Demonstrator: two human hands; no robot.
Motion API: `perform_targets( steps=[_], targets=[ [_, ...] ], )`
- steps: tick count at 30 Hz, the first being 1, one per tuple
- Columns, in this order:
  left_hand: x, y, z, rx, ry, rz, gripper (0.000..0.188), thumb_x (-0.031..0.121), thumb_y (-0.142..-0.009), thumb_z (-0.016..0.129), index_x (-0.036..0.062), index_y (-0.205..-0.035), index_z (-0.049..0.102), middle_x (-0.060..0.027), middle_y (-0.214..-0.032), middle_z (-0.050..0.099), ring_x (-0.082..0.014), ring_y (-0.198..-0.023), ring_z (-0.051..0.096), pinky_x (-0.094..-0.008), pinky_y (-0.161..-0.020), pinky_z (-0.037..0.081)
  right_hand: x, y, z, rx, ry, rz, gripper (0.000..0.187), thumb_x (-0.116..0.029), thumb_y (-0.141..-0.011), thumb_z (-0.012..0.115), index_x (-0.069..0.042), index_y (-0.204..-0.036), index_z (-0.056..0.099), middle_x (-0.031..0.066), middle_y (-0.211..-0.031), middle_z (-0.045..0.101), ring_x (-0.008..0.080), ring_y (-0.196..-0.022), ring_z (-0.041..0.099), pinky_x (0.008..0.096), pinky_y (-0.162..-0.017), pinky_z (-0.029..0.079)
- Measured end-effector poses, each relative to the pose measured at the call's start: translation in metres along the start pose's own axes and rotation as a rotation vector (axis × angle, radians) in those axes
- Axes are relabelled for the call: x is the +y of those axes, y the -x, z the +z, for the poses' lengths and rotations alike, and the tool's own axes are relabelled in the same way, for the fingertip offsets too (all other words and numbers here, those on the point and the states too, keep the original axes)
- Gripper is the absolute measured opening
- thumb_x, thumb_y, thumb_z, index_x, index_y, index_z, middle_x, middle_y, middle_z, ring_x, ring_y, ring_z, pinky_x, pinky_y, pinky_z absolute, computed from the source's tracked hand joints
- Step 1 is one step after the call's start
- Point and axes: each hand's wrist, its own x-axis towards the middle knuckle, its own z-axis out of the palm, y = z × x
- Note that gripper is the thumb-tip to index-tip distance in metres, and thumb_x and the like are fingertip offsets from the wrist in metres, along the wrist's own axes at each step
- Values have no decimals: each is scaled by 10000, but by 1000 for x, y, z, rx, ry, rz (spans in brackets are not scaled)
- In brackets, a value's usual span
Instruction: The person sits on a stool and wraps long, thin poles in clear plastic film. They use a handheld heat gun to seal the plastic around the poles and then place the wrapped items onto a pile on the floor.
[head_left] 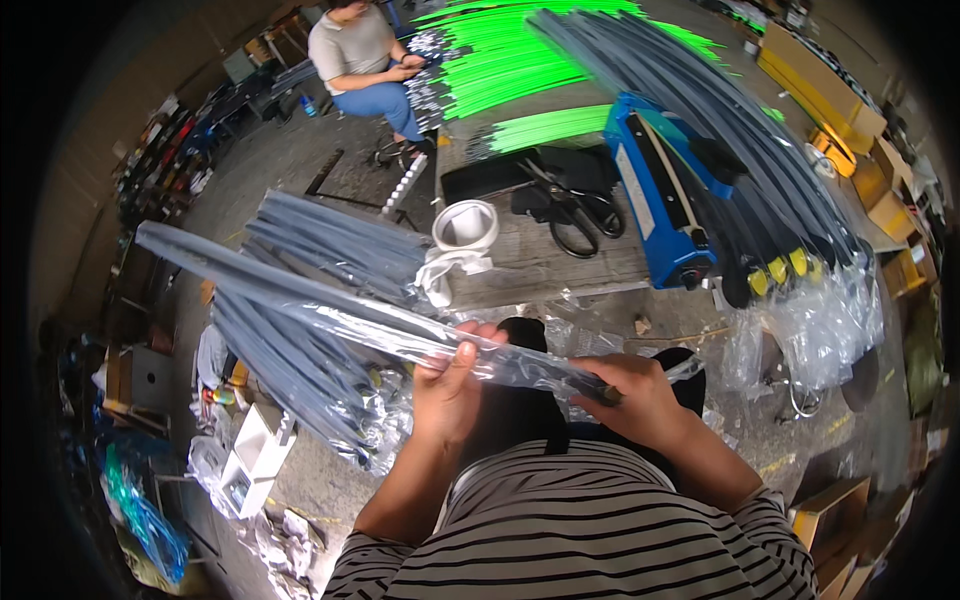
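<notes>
A long grey strip in a clear plastic sleeve [300, 302] slants across in front of me, its far end up at the left. My left hand [452, 385] is closed around it near the middle, thumb on top and fingers beneath. At the sleeve's near right end, my right hand [640, 395] pinches the plastic and a dark tip that its fingers partly hide. Beyond my hands is the wooden table [520, 265]. On it are black-handled scissors [572, 215], a white roll [465, 225] with white material hanging from it, and a blue bag sealer [655, 200].
Sleeved grey strips [285, 365] lie at the left, and another large sleeved bundle [700, 110] runs along the right. Bright green rods [520, 70] cover the table's far part. A seated person [360, 65] is at the far left. A white box [258, 455] stands on the floor.
</notes>
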Motion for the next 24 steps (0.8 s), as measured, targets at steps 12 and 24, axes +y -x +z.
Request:
perform_targets(
  steps=[12, 24],
  targets=[
    [55, -14, -31, 131, -56, 253, 241, 74, -747, 628, -29, -947, 543, -126, -868, 575, -224, -818, 555, -363, -763, 448, 28, 33, -72, 381, -457, 410, 92, 87, -676, 632, 13, -703, 584, 36, -732, 591, 84, -674, 541, 199, -607, 429],
    [66, -10, -44, -4, -14, 372, 287, 78, -759, 620, 2, -1015, 514, -109, -865, 580, -260, -840, 557, -398, -796, 447, 22, 21, -55, 484, -993, 701, 291, -126, -794, 589, 17, -1034, 508, 93, -834, 611, 114, -680, 572, 216, -583, 456]
  ],
)
